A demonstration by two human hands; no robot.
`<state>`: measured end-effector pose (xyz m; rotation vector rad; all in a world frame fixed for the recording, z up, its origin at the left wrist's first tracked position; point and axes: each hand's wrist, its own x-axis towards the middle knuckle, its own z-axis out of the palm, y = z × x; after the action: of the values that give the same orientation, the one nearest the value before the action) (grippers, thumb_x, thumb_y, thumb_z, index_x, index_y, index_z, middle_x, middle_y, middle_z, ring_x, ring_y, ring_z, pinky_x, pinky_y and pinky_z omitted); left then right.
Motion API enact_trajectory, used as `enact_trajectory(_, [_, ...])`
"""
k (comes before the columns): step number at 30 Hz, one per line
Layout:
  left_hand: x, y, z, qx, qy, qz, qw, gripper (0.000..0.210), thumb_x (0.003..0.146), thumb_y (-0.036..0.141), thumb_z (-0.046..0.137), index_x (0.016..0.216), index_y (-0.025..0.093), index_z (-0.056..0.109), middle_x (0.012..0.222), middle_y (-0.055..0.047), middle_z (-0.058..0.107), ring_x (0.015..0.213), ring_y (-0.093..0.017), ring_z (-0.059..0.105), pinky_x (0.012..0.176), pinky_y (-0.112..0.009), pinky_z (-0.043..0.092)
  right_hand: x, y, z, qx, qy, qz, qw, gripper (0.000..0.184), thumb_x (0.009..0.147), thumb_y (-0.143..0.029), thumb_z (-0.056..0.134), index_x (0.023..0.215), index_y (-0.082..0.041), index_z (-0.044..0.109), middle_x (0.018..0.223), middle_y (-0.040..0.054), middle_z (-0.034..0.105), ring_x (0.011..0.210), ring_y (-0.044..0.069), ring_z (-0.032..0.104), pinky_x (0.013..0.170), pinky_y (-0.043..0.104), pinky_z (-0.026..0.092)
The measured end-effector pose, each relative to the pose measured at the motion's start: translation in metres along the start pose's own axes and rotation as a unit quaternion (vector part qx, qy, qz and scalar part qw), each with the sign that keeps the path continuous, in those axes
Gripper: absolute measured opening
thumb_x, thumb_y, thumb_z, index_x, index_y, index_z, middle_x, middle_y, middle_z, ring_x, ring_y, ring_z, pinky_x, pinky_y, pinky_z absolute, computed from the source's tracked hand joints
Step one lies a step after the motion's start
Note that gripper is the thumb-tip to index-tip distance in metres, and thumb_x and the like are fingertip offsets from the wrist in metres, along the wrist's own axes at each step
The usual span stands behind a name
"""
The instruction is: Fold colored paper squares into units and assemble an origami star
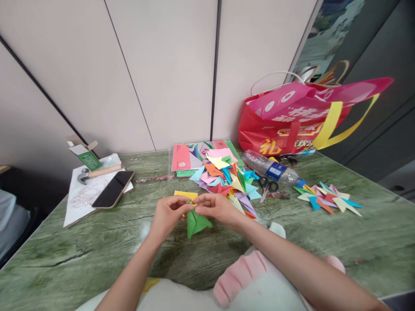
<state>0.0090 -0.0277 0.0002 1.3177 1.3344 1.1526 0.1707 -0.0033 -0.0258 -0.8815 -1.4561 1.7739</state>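
Observation:
Between my two hands is a green folded paper piece (pixel 197 223), its wide end hanging down over the table. My left hand (pixel 171 211) pinches its narrow top from the left. From the right, my right hand (pixel 214 208) grips the same top end between thumb and fingers. The fingertips almost meet and cover that upper tip. Just behind my hands lies a yellow sheet of paper (pixel 185 195), partly hidden by them. A heap of colourful folded paper pieces (pixel 223 179) spreads right behind my right hand.
Scissors (pixel 268 186) and a plastic bottle (pixel 274 169) lie right of the heap, near more folded pieces (pixel 330 199). A red bag (pixel 282 123) stands at the back right. At left are a phone (pixel 113 190), a hammer (pixel 102 171) and a small box (pixel 87 156).

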Motion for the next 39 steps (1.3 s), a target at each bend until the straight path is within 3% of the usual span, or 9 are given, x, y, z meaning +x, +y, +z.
enact_trajectory(4, [-0.0009,0.0021,0.0010,-0.016,-0.010,-0.011,1.000,0.022,0.056,0.020,0.069,0.076,0.013,0.066,0.055,0.002,0.059,0.047,-0.010,0.051,0.043,-0.021,0.045,0.0036,0.0026,-0.0021,-0.047,0.037,-0.046,0.997,0.033,0.063,-0.036,0.067,0.085,-0.014,0.059,0.077,0.0023,0.063,0.067,0.010,0.057,0.064,0.024,0.043])
enact_trajectory(10, [-0.0016,0.0025,0.0014,-0.027,-0.011,-0.026,0.999,0.036,0.056,0.020,0.070,0.090,0.013,0.060,0.060,0.002,0.057,0.051,-0.011,0.053,0.042,-0.021,0.045,0.0051,0.0032,-0.0018,-0.104,0.076,-0.085,0.988,0.029,0.064,-0.036,0.065,0.082,-0.013,0.059,0.078,0.0034,0.062,0.066,0.011,0.056,0.063,0.025,0.044])
enact_trajectory(16, [-0.0023,0.0037,0.0003,-0.057,-0.039,-0.063,0.996,0.029,0.054,0.022,0.072,0.080,0.012,0.062,0.068,-0.003,0.063,0.053,-0.011,0.054,0.038,-0.018,0.040,0.0058,0.0057,-0.0022,-0.124,0.085,-0.102,0.983,0.027,0.064,-0.036,0.065,0.080,-0.014,0.060,0.074,0.0027,0.062,0.065,0.012,0.056,0.061,0.025,0.045])
enact_trajectory(20, [-0.0023,0.0039,-0.0008,-0.064,-0.058,-0.063,0.994,0.023,0.054,0.022,0.072,0.071,0.013,0.060,0.064,0.000,0.061,0.049,-0.008,0.051,0.038,-0.017,0.039,0.0057,0.0061,-0.0022,-0.142,0.090,-0.108,0.980,0.025,0.065,-0.035,0.065,0.079,-0.014,0.060,0.074,0.0029,0.063,0.064,0.012,0.056,0.060,0.025,0.044])
enact_trajectory(32, [-0.0043,0.0085,0.0015,-0.075,-0.090,-0.072,0.990,0.028,0.054,0.025,0.073,0.069,0.014,0.053,0.057,0.003,0.057,0.047,-0.010,0.055,0.038,-0.018,0.039,0.0043,0.0056,-0.0012,-0.154,0.096,-0.116,0.976,0.023,0.064,-0.033,0.065,0.077,-0.015,0.060,0.073,0.0024,0.063,0.064,0.013,0.057,0.060,0.025,0.045])
enact_trajectory(39, [-0.0036,0.0053,0.0020,-0.051,-0.076,-0.056,0.994,0.028,0.055,0.026,0.073,0.068,0.015,0.051,0.054,0.003,0.058,0.043,-0.010,0.054,0.038,-0.020,0.041,0.0021,0.0032,0.0017,-0.189,0.095,-0.133,0.968,0.017,0.069,-0.031,0.061,0.076,-0.015,0.062,0.074,0.0031,0.065,0.066,0.013,0.058,0.061,0.025,0.046])
